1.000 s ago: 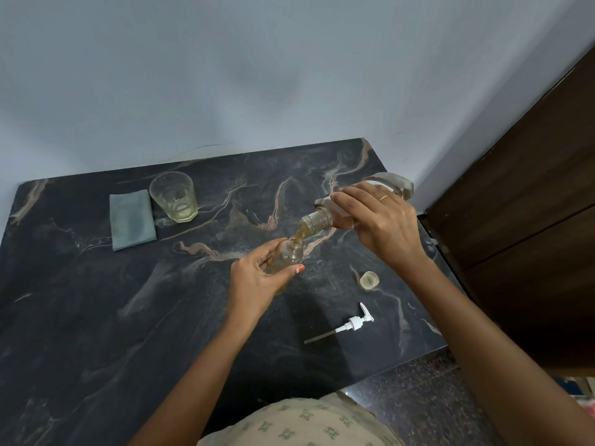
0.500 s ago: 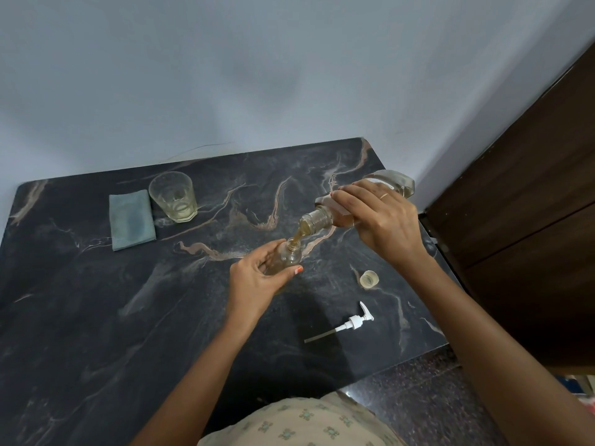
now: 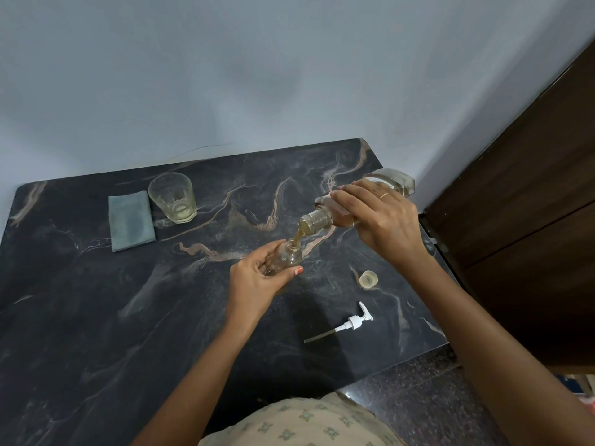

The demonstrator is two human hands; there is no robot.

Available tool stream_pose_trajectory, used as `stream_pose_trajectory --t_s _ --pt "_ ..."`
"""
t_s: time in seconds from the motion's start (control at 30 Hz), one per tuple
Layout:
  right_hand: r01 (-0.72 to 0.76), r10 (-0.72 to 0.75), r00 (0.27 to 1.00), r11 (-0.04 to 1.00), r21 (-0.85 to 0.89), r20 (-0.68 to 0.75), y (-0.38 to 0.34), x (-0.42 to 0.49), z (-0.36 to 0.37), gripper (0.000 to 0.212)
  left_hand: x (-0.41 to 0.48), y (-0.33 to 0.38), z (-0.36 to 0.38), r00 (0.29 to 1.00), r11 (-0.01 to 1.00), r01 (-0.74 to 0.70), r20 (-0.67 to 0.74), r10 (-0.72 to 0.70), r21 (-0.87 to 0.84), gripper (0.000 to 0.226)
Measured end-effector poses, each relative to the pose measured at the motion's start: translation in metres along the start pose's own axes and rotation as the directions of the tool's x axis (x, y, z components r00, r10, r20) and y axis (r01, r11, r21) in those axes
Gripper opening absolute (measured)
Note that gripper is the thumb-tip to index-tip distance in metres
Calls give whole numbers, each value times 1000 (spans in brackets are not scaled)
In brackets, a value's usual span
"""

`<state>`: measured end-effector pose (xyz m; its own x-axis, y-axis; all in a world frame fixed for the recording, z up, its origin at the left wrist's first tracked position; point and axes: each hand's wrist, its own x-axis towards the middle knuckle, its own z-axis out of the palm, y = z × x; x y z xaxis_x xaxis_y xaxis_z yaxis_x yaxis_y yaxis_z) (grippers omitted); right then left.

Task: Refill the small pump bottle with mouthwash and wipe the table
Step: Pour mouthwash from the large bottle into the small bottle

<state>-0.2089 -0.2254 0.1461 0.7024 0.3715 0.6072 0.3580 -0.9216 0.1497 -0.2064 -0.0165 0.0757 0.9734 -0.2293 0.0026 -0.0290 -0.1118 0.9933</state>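
My left hand (image 3: 259, 280) grips the small clear pump bottle (image 3: 288, 257), which stands open-necked on the dark marble table (image 3: 96, 317). My right hand (image 3: 383, 220) holds the large clear mouthwash bottle (image 3: 325, 217) tilted down to the left, mouth just above the small bottle's neck. A yellowish stream runs from one into the other. The white pump head (image 3: 349, 324) with its tube lies on the table to the right. A small clear cap (image 3: 367, 279) sits near it.
A folded blue-grey cloth (image 3: 130, 222) lies at the back left, beside a glass tumbler (image 3: 173, 197) with a little pale liquid. A wall runs behind the table. A dark wooden door (image 3: 531, 220) stands close on the right, past the table's edge.
Both hands and both bottles stay almost where they were. The pouring goes on.
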Motion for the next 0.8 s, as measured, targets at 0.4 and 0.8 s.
stream_pose_trajectory --t_s 0.4,0.8 --pt "-5 5 1000 1000 -10 12 0 1 -2 24 -1 1 -1 1000 1000 -5 1 5 9 51" --pt "6 -6 1000 1000 -21 15 1 3 -4 25 1 -2 -1 1000 1000 5 4 -5 -5 52"
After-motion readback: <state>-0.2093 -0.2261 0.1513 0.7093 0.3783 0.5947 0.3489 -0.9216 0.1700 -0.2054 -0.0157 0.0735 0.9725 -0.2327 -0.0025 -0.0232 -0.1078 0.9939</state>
